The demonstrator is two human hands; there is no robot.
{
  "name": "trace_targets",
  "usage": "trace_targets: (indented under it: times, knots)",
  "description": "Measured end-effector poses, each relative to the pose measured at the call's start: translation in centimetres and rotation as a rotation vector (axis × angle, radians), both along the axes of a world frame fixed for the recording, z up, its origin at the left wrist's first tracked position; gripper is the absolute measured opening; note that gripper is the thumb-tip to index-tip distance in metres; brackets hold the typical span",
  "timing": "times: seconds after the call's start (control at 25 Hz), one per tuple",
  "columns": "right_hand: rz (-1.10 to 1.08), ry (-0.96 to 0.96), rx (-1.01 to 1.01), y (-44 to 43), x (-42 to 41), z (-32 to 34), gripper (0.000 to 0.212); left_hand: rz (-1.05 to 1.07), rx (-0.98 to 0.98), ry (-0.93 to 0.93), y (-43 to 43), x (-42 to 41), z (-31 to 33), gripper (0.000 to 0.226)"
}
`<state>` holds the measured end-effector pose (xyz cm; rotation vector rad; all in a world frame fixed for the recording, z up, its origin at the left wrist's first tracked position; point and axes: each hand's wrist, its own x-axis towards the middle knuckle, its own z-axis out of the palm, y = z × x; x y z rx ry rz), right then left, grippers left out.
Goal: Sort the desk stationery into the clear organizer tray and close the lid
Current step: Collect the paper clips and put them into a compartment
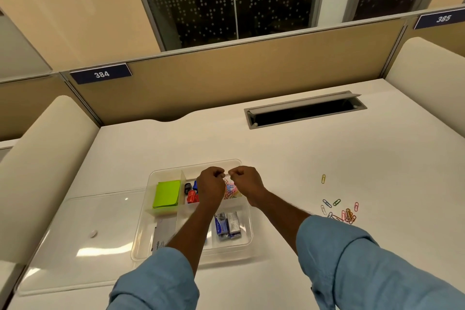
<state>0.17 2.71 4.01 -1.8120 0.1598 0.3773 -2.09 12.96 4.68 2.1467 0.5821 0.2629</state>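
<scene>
The clear organizer tray sits mid-desk. It holds green sticky notes, small binder clips, staple boxes, a grey booklet and a heap of coloured paper clips. My left hand and my right hand hover side by side over that heap, fingers curled down and pinching clips; an orange one shows under the left fingertips. Loose paper clips lie on the desk to the right, with one yellow clip farther back.
The clear lid lies flat to the left of the tray, a small round knob on it. An open cable slot is set into the desk at the back right. Tan partition panels enclose the back and sides.
</scene>
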Motion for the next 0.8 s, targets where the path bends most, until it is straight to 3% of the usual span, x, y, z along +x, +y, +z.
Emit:
trace_targets:
  times: [0.2,0.44,0.64,0.8]
  knots:
    - [-0.179,-0.029,0.097,-2.6,0.2,-0.4,0.018,-0.166,0.135,0.005,-3.8,-0.8,-0.6,0.023]
    - [-0.238,-0.029,0.127,-6.7,0.0,-0.8,0.015,-0.357,0.244,-0.003,-7.1,-0.8,-0.9,0.021]
    - [-0.269,-0.095,-0.034,-10.8,-0.4,-1.4,0.015,-0.517,0.279,0.058,-9.8,-1.3,-1.5,0.034]
    - [-0.201,-0.192,-0.34,-15.1,-0.7,-2.6,0.017,-0.698,0.313,0.136,-12.0,-1.2,-2.1,0.051]
